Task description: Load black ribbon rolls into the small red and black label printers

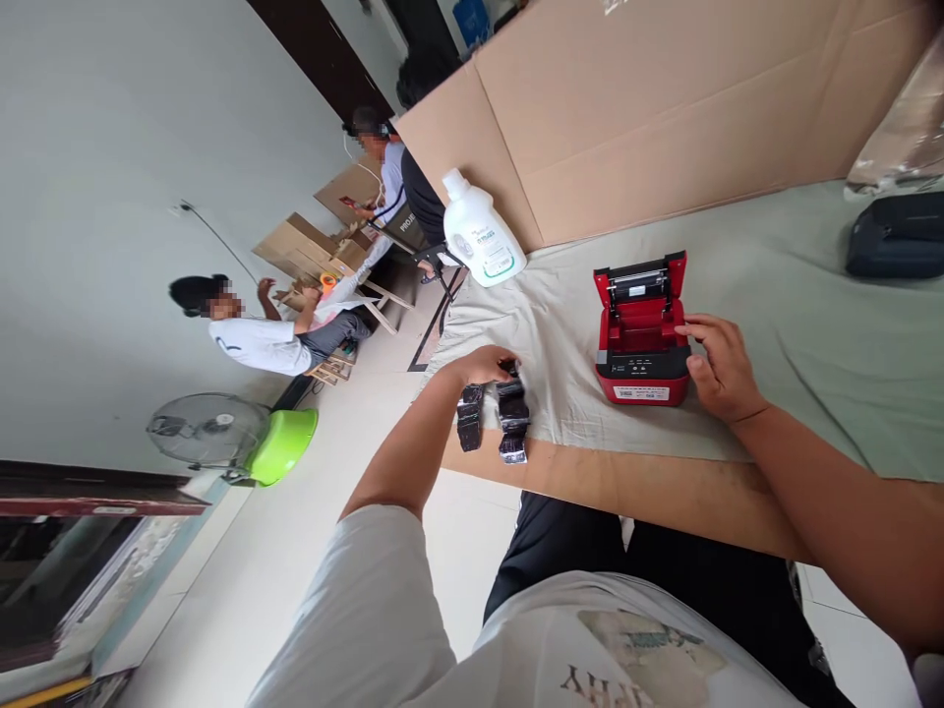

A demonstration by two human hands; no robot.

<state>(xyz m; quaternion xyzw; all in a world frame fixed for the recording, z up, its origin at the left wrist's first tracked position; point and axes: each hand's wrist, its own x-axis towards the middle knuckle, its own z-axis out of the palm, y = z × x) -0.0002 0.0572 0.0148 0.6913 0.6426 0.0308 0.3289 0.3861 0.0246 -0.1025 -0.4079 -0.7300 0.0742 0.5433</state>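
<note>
The person sits at a table [664, 492] spread with a pale cloth [796, 324], and the red and black thermal label printer [640, 339] stands on that cloth near the front edge, its lid tipped back so the paper bay and roller show. The right hand [719, 369] rests against the printer's right side, fingers curled lightly on the casing beside the button panel; it steadies rather than clamps, and lifts nothing. The left hand [487, 366] lies well apart to the left, touching the tops of two black wrapped rolls [493, 418] that stand side by side at the cloth's edge; whether its fingers are closed around one or merely laid on them cannot be told from this view. The printer looks like a hard plastic shell, stiff and fairly light, likely to slide on the cloth if pushed; the body's two flat sides seem the sound places to hold, while the hinged lid appears the weak point and a poor handle. The rolls seem small, light and firm, their wrapping glossy and probably slick, so a pinch across the round sides would suit. A white jug [481, 236] stands further back, beside a cardboard sheet [664, 108].
</note>
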